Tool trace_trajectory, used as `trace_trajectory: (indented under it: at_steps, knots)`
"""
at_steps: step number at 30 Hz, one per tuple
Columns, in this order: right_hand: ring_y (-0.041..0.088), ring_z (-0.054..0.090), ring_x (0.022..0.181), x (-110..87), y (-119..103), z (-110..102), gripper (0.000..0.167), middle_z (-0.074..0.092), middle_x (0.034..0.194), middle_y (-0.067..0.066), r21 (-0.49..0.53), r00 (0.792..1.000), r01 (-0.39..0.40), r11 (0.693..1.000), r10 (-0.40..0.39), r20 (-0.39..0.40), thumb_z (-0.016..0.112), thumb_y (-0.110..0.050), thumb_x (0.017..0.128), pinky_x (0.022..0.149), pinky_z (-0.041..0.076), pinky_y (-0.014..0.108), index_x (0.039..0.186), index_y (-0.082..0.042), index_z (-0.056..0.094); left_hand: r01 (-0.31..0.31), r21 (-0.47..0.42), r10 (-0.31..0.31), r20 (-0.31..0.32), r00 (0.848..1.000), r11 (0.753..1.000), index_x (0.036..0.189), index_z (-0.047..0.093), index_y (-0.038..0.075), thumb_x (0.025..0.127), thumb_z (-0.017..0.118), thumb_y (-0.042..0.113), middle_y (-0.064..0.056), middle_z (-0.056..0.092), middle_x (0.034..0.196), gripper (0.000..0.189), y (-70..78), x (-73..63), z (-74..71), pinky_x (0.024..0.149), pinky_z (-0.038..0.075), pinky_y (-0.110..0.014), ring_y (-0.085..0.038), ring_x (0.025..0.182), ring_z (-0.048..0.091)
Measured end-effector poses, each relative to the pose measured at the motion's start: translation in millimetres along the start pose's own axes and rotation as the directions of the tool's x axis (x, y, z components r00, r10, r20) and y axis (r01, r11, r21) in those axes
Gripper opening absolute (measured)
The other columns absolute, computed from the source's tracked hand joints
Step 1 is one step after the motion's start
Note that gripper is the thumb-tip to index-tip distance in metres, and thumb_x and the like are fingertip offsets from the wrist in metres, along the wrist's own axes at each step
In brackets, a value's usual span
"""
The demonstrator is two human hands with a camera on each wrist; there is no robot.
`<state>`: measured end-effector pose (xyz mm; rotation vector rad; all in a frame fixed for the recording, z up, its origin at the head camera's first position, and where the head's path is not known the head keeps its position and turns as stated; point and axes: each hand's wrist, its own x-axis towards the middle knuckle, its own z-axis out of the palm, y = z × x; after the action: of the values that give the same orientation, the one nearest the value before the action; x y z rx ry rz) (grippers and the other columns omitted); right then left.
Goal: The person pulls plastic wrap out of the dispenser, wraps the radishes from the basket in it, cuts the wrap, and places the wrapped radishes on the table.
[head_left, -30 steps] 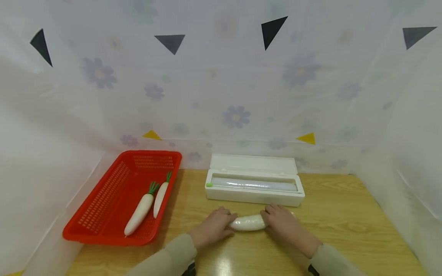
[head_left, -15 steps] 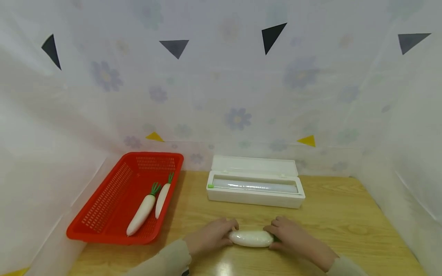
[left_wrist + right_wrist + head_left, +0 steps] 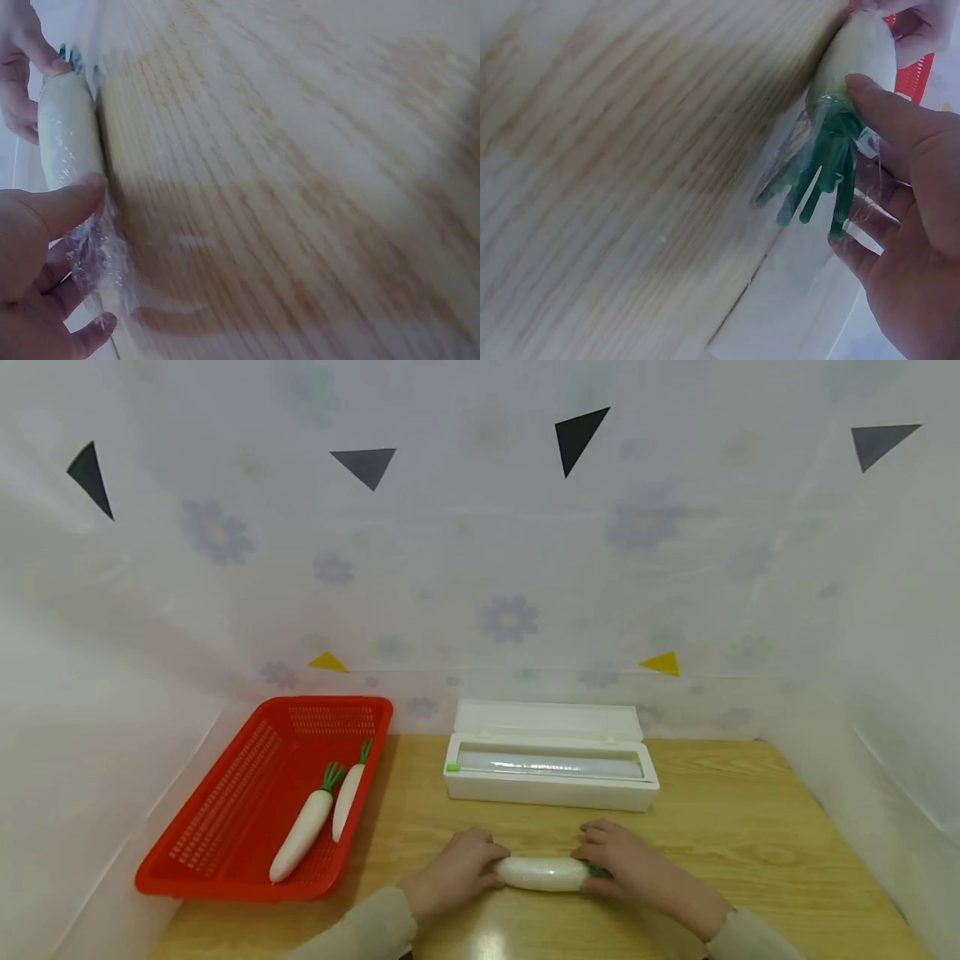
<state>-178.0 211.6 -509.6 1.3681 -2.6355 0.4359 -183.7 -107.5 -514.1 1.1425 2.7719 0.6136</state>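
Observation:
A white radish (image 3: 542,874) wrapped in clear plastic film lies crosswise near the table's front, green leaves to the right. My left hand (image 3: 459,870) holds its tapered end between thumb and fingers. Around that end, the left wrist view has crinkled film (image 3: 94,255) bunched at the fingers. My right hand (image 3: 633,867) grips the leafy end, its thumb on the radish just above the leaves. Loose film covers the green leaves (image 3: 821,169) in the right wrist view. Behind the radish stands a white cling film box (image 3: 551,791), lid up, with a film roll (image 3: 551,765) inside.
On the left sits a red plastic basket (image 3: 247,887) with two more radishes inside, one larger radish (image 3: 302,837) and one radish (image 3: 347,802) against the side. The wooden table (image 3: 735,827) meets a flowered white curtain (image 3: 510,543) at the back and sides.
Both hands have drawn the wrapped radish toward the front of the table, away from the box. The right hand has shifted on its end, so the green leaves now show.

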Motion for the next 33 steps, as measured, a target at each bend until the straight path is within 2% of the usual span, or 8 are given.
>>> trace_trajectory:
  at_steps: [6, 8, 14, 18, 21, 24, 28, 33]
  knots:
    - [0.028, 0.065, 0.112, 4.9, 0.5, -5.0, 0.031, 0.070, 0.116, 0.000, 0.116, 0.995, -0.090, 0.989, 0.084, 0.048, 0.076, -0.036, 0.095, 0.088, 0.057, 0.042, 0.116, -0.014, 0.069, 0.014, -0.010, -0.015, -0.052, 0.999, 1.000, 0.114, 0.062, 0.019, 0.093, 0.079, 0.026, 0.008, 0.066, 0.099, 0.028, -0.4, -0.8, 2.6, 0.090, 0.046, -0.035, -0.008, 0.097, 0.058]
    - [0.034, 0.064, 0.117, 5.5, 0.9, -6.8, 0.028, 0.071, 0.115, -0.002, 0.134, 0.994, -0.099, 0.986, 0.092, 0.054, 0.077, -0.033, 0.094, 0.092, 0.056, 0.046, 0.114, -0.015, 0.069, 0.015, 0.020, -0.014, -0.060, 0.998, 1.000, 0.109, 0.062, 0.020, 0.093, 0.077, 0.027, 0.009, 0.064, 0.098, 0.024, -0.2, -0.7, 3.2, 0.091, 0.044, -0.036, -0.008, 0.099, 0.058]
    - [0.048, 0.057, 0.128, 10.9, 4.0, -9.1, 0.036, 0.075, 0.119, 0.007, 0.004, 0.996, -0.085, 0.996, 0.085, 0.038, 0.083, -0.029, 0.089, 0.101, 0.050, 0.059, 0.116, -0.006, 0.077, 0.026, 0.159, -0.012, -0.092, 0.996, 0.987, 0.104, 0.065, 0.020, 0.093, 0.079, 0.026, 0.007, 0.066, 0.103, 0.019, 3.2, 6.4, 3.8, 0.093, 0.045, -0.039, -0.011, 0.100, 0.057]
    - [0.037, 0.062, 0.117, 15.7, 6.6, -4.1, 0.043, 0.070, 0.113, 0.008, -0.094, 0.994, -0.087, 0.992, 0.092, 0.055, 0.083, -0.033, 0.090, 0.095, 0.054, 0.050, 0.119, -0.002, 0.076, 0.060, 0.219, -0.039, -0.100, 0.994, 0.974, 0.105, 0.071, 0.018, 0.090, 0.082, 0.024, 0.004, 0.066, 0.110, 0.019, 4.6, 13.4, 4.3, 0.093, 0.047, -0.042, -0.014, 0.104, 0.057]
    - [0.023, 0.059, 0.099, 16.7, 8.6, 2.0, 0.046, 0.064, 0.103, 0.003, -0.099, 0.990, -0.126, 0.987, 0.131, 0.051, 0.084, -0.032, 0.087, 0.083, 0.054, 0.038, 0.120, 0.001, 0.075, 0.078, 0.242, -0.057, -0.093, 0.994, 0.967, 0.110, 0.074, 0.017, 0.092, 0.080, 0.026, 0.004, 0.063, 0.107, 0.021, 4.8, 15.8, 5.1, 0.091, 0.047, -0.040, -0.014, 0.102, 0.056]
    - [0.020, 0.057, 0.093, 17.2, 8.7, 4.9, 0.049, 0.064, 0.098, 0.003, -0.109, 0.988, -0.138, 0.984, 0.144, 0.048, 0.085, -0.030, 0.086, 0.079, 0.054, 0.036, 0.120, 0.003, 0.074, 0.067, 0.265, -0.046, -0.084, 0.995, 0.962, 0.118, 0.074, 0.015, 0.095, 0.077, 0.027, 0.003, 0.062, 0.102, 0.026, 4.2, 15.8, 6.4, 0.088, 0.047, -0.038, -0.015, 0.098, 0.055]
    - [0.027, 0.064, 0.097, 19.3, 5.4, 4.9, 0.055, 0.069, 0.102, 0.009, -0.103, 0.985, -0.151, 0.983, 0.159, 0.070, 0.085, -0.029, 0.086, 0.084, 0.056, 0.043, 0.127, 0.003, 0.068, 0.057, 0.211, -0.032, -0.119, 0.992, 0.976, 0.129, 0.067, 0.012, 0.093, 0.077, 0.020, 0.000, 0.069, 0.105, 0.039, 2.0, 13.8, 8.6, 0.090, 0.047, -0.040, -0.017, 0.097, 0.059]
    - [0.024, 0.065, 0.091, 20.6, 2.8, 3.1, 0.044, 0.068, 0.101, 0.007, -0.015, 0.970, -0.231, 0.973, 0.232, 0.069, 0.089, -0.028, 0.083, 0.076, 0.056, 0.039, 0.115, -0.007, 0.066, 0.062, 0.093, -0.044, -0.183, 0.982, 0.994, 0.111, 0.065, 0.016, 0.088, 0.081, 0.017, 0.006, 0.070, 0.096, 0.028, -3.9, 16.3, 10.8, 0.088, 0.048, -0.040, -0.011, 0.088, 0.058]
